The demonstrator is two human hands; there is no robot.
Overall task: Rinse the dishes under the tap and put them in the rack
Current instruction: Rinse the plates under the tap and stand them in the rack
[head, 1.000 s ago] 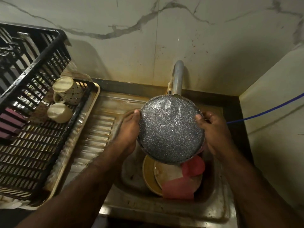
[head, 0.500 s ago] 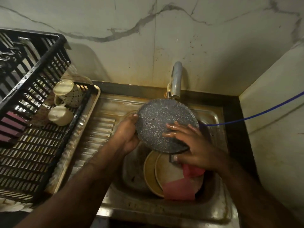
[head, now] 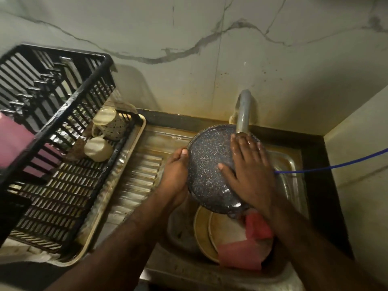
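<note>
Head view, left to right. Black slatted rack (head: 52, 164) stands in a metal tray (head: 117, 185) on the bench; two cream mugs (head: 109, 122) lie on their sides at its far corner, one dotted, one plain. Pink items show at the rack's left edge. Left hand (head: 175, 179) grips the left rim of the speckled dark plate (head: 207, 164), thumb on the upper face, the other fingers curled underneath and hidden. Plate is held tilted over the sink (head: 291, 164), its far edge under the tap (head: 243, 114). Right hand (head: 249, 171) lies flat on the plate's face, fingers straight and slightly spread, wet, fingertips beneath the spout. Below in the sink: stacked tan plates (head: 222, 232) and pink plastic pieces (head: 241, 255)
</note>
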